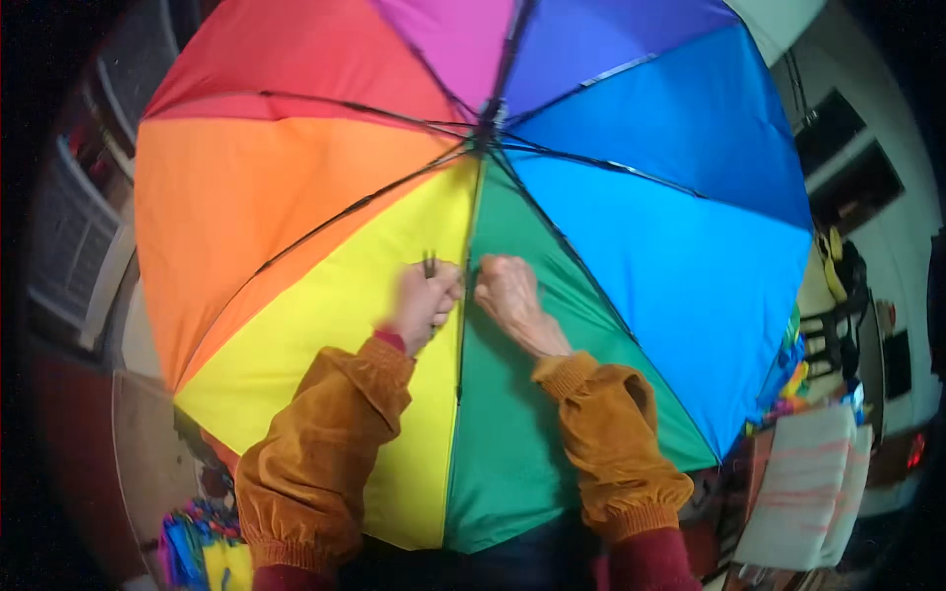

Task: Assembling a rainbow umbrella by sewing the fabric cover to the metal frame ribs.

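An open rainbow umbrella (631,266) fills most of the view with its inner side toward me. Black ribs (461,335) spread from the hub (488,133) near the top. My left hand (426,300), over the yellow panel, is closed around a small dark tool with two thin prongs (430,264); its exact kind is unclear. Just right of the rib between yellow and green, my right hand (510,295) has its fingers pinched together over the green panel. Whatever it pinches is hidden or too small to make out.
Bundled multicoloured fabric (202,542) lies at the lower left, and more colourful fabric (783,384) at the right. A pale cloth with reddish stripes (798,488) hangs at the lower right. Grey panelled objects (69,236) stand along the left side.
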`<state>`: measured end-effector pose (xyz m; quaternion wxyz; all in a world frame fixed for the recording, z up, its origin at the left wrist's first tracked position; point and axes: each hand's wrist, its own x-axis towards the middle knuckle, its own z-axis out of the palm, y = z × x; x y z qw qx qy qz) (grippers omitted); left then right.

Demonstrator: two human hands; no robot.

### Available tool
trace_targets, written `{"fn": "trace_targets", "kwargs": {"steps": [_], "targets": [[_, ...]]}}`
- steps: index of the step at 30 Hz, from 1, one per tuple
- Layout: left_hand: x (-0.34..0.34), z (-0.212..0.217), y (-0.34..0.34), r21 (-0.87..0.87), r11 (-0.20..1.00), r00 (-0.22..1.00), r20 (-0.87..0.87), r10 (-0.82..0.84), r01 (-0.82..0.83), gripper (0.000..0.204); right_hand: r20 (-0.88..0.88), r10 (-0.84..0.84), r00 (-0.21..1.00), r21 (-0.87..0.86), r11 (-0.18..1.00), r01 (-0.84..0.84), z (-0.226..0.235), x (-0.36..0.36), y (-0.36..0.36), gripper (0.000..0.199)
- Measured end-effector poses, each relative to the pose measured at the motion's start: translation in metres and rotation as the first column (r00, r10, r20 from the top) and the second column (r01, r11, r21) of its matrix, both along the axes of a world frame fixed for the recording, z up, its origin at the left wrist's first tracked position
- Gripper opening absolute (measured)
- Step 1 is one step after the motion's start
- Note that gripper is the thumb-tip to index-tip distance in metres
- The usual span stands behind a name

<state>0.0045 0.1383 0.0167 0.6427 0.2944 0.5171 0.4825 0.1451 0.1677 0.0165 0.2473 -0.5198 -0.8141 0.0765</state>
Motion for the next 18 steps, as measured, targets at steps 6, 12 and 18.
{"fn": "trace_targets", "kwargs": {"steps": [6, 12, 18], "targets": [[-0.005, -0.004, -0.003, 0.025, 0.999, 0.997, 0.074, 0.037, -0.039, 0.018, -0.055, 0.167, 0.984, 0.007, 0.986, -0.167, 0.001, 0.001, -0.002, 0.006], [-0.003, -0.008, -0.004, 0.058, 0.996, 0.987, 0.152, 0.060, -0.070, 0.017, -0.119, 0.212, 0.970, 0.026, 0.977, -0.210, 0.009, 0.004, -0.002, 0.007], [-0.002, -0.007, 0.000, 0.084, 0.994, 0.987, 0.152, 0.050, -0.063, 0.019, -0.057, 0.191, 0.980, 0.006, 0.982, -0.191, 0.011, 0.009, 0.000, 0.008]]}}
